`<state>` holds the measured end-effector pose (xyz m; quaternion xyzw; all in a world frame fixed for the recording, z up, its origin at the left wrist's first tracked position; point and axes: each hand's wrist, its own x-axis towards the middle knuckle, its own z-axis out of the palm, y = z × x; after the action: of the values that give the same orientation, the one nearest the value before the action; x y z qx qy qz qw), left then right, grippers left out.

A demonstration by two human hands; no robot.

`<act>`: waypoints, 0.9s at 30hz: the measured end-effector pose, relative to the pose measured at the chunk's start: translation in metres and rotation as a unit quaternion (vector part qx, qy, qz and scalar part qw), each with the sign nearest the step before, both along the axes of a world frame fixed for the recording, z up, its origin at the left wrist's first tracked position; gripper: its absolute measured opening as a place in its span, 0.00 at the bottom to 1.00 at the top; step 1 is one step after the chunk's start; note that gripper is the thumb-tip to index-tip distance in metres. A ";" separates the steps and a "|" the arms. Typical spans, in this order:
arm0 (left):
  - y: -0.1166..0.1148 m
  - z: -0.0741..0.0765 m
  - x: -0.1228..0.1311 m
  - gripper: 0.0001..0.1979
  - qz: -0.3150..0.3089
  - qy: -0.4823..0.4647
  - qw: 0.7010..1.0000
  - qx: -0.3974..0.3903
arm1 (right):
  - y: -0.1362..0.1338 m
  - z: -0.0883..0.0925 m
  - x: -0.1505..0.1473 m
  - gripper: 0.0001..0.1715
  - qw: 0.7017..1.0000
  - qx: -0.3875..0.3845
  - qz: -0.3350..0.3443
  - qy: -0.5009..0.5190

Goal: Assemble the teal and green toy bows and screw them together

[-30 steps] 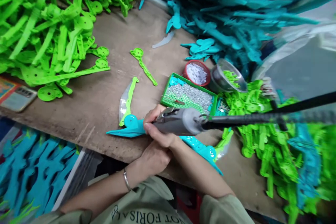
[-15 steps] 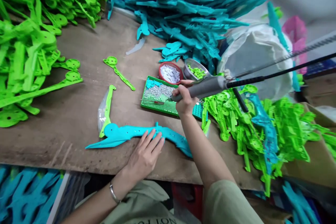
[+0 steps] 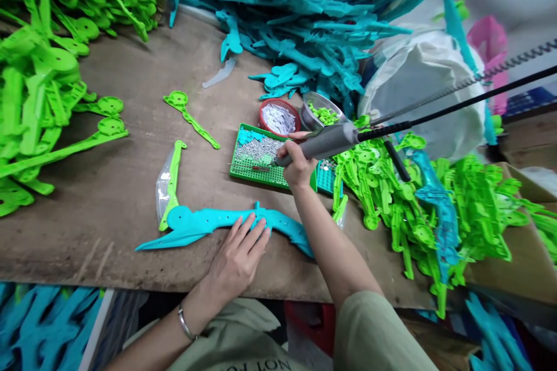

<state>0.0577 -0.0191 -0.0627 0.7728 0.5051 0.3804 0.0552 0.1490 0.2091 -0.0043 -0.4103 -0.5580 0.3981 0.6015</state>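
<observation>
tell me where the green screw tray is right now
In the head view the green screw tray sits mid-table, just beyond the teal part, with the red bowl behind it and the right hand over its right edge.

Only one piece of lettering legible: dark capitals printed on the olive-green shirt [image 3: 243, 353] at the bottom edge of the view, seen upside down and cut off by the frame, partly readable as "NOT FO…", remainder out of view. No readable labels, brands, numbers or signs on the green screw tray [image 3: 261, 171], the grey powered screwdriver [image 3: 324, 142], the red bowl [image 3: 279, 117] or the heaps of moulded plastic parts [image 3: 313, 17].
</observation>
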 end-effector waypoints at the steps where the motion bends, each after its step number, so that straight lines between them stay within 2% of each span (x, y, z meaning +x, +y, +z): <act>1: 0.000 0.000 0.000 0.25 0.000 -0.002 1.000 -0.001 | 0.000 0.000 0.000 0.12 1.000 -0.001 0.003 -0.003; 9: 0.000 0.000 -0.001 0.24 0.000 -0.003 1.000 0.003 | 0.003 0.002 -0.001 0.14 1.000 -0.003 0.007 -0.007; 11: 0.001 -0.001 -0.001 0.23 -0.001 -0.001 1.000 0.001 | 0.000 0.012 -0.002 0.14 1.000 0.006 -0.002 0.005; 14: 0.002 -0.001 -0.001 0.24 -0.009 0.009 1.000 -0.015 | -0.016 0.036 -0.008 0.13 0.999 0.038 0.003 0.039; 17: 0.002 0.002 -0.001 0.25 -0.018 0.018 0.999 -0.034 | -0.046 0.061 -0.026 0.12 0.993 0.055 0.088 0.058; 20: 0.003 0.006 -0.003 0.23 -0.024 0.024 0.998 -0.048 | -0.080 0.071 -0.054 0.11 0.979 0.031 0.184 0.080; 23: 0.004 0.005 -0.003 0.20 -0.028 0.029 0.997 -0.066 | -0.108 0.064 -0.086 0.12 0.963 -0.019 0.251 0.101; 27: 0.004 -0.005 0.003 0.20 -0.043 0.044 0.994 -0.087 | -0.125 0.046 -0.112 0.14 0.947 -0.050 0.298 0.113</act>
<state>0.0606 -0.0153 -0.0675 0.8020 0.5043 0.2982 0.1162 0.0375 0.0845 0.0420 -0.2074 -0.5625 0.6303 0.4932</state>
